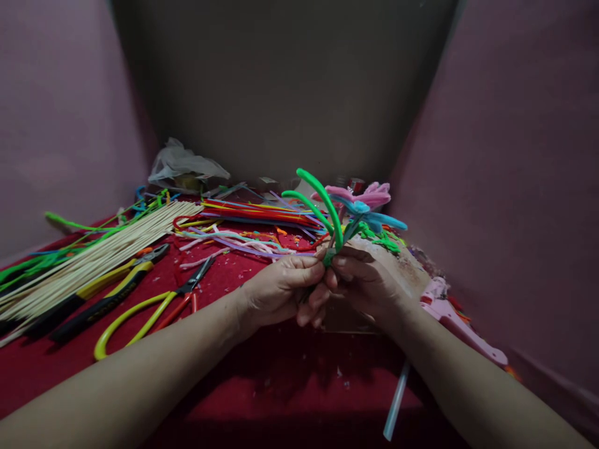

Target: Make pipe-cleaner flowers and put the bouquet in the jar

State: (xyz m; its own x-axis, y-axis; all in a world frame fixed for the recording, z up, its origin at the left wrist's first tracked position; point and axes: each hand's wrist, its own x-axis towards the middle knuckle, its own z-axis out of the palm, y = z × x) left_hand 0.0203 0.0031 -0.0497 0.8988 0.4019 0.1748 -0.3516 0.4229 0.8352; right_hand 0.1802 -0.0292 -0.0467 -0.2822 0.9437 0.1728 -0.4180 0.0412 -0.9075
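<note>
Our left hand (pixel 276 284) and right hand (pixel 374 284) meet on a fuzzy flower bunch (pixel 336 221) above the middle of the surface (pixel 285 386).
Sticks (pixel 112 246) run along the left edge, then scissors (pixel 152 308), apparently placed within reach; our fingers (pixel 305 275) are clamped on the bunch's green base, likely to steady it while the petals (pixel 384 221) stand clear; the pink glue gun (pixel 461 324) lies near the right edge, and toward the front edge our forearms (pixel 154 368) have open room.
</note>
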